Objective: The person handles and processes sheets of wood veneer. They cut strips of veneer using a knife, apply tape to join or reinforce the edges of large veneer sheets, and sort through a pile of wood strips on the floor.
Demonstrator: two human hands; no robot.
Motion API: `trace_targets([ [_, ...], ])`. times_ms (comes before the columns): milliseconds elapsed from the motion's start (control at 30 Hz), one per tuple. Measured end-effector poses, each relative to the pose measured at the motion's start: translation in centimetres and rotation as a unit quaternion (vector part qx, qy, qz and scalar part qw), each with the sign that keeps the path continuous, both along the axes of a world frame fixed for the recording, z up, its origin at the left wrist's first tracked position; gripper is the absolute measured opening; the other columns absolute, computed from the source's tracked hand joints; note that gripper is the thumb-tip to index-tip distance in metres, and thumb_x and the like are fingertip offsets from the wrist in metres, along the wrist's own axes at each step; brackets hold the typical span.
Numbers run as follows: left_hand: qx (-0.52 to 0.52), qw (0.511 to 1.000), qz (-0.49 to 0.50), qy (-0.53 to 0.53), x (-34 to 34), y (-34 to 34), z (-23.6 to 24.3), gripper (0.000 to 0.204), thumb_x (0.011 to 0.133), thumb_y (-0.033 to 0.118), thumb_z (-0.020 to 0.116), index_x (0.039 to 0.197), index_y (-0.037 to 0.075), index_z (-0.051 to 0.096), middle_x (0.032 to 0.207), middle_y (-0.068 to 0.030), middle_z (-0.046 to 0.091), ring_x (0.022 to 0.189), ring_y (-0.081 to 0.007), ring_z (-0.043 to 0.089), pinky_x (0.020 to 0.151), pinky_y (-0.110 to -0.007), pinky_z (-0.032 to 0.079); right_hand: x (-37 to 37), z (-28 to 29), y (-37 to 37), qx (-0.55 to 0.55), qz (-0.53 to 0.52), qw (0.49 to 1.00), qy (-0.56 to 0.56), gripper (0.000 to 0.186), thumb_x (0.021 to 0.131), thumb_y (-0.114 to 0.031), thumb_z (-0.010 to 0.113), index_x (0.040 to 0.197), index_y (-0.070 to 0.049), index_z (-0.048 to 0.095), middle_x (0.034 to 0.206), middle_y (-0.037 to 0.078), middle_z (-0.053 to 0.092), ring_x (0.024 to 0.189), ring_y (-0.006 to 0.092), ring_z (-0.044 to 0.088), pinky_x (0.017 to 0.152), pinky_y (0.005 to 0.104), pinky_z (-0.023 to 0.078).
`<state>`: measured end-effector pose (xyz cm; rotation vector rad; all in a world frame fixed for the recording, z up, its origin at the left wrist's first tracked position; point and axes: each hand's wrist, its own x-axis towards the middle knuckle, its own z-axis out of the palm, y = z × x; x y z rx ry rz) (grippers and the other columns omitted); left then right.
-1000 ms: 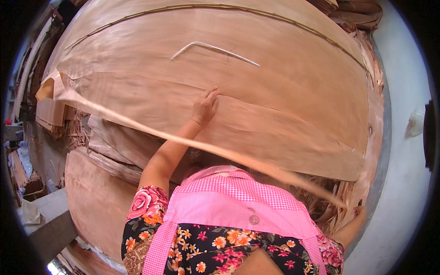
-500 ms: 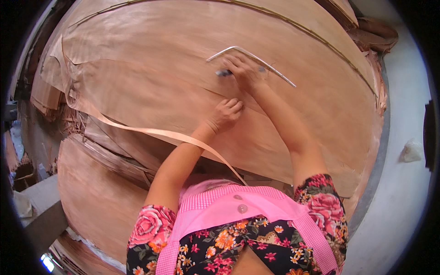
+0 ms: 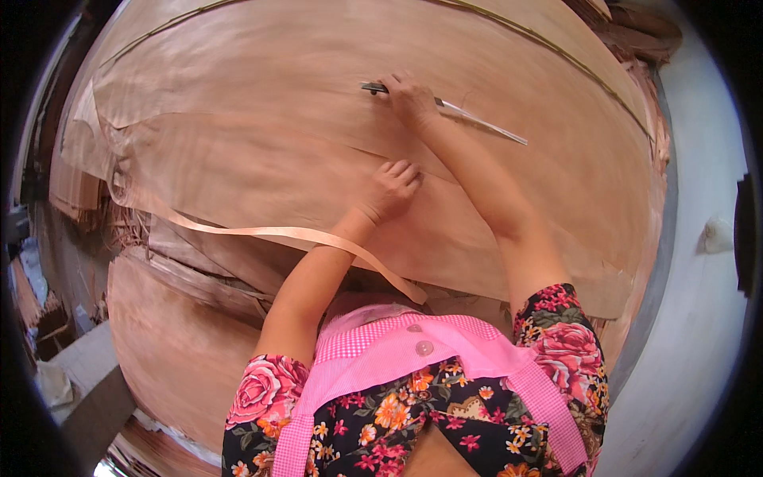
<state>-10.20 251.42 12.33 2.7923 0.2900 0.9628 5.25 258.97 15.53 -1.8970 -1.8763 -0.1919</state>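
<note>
A wide, thin tan wood veneer sheet lies before me on a large stack. My right hand is closed around a dark slim tool, whose ends show at both sides of the fist; its exact kind is unclear. A thin white strip runs rightward from that hand. My left hand rests on the veneer beside a seam, fingers curled; anything under them is hidden. A long narrow veneer ribbon passes across my left forearm toward my apron.
A thin dark stick curves across the far side of the sheet. Another veneer stack stands at lower left beside a grey beam. A pale wall or floor surface borders the right, with torn veneer edges along it.
My right hand has moved slightly up and left with the dark tool. The white strip, bent at an angle before, now looks straighter. My left hand has hardly moved.
</note>
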Motion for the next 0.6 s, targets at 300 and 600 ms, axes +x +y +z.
trace_targets([
  [300, 0.028, 0.998, 0.044, -0.018, -0.3, -0.1, 0.5, 0.019, 0.074, 0.012, 0.055, 0.091, 0.005, 0.061, 0.101, -0.0064, 0.059, 0.098, -0.0227, 0.052, 0.084, -0.038, 0.039, -0.3, 14.9, -29.9, -0.454, -0.214, 0.696, 0.514, 0.014, 0.080, -0.016, 0.056, 0.086, -0.004, 0.052, 0.075, -0.001, 0.056, 0.060, 0.0100, 0.047, 0.055, 0.0251, 0.039],
  [600, -0.113, 0.993, -0.010, -0.016, 0.2, 1.4, 0.4, 0.025, 0.079, 0.020, 0.051, 0.099, 0.007, 0.059, 0.110, -0.0092, 0.055, 0.105, -0.0259, 0.048, 0.092, -0.039, 0.035, -5.1, 8.9, -25.3, -0.078, -0.242, 0.735, 0.629, 0.021, 0.074, -0.008, 0.061, 0.092, 0.001, 0.057, 0.073, 0.003, 0.059, 0.067, 0.0095, 0.055, 0.060, 0.0237, 0.044],
])
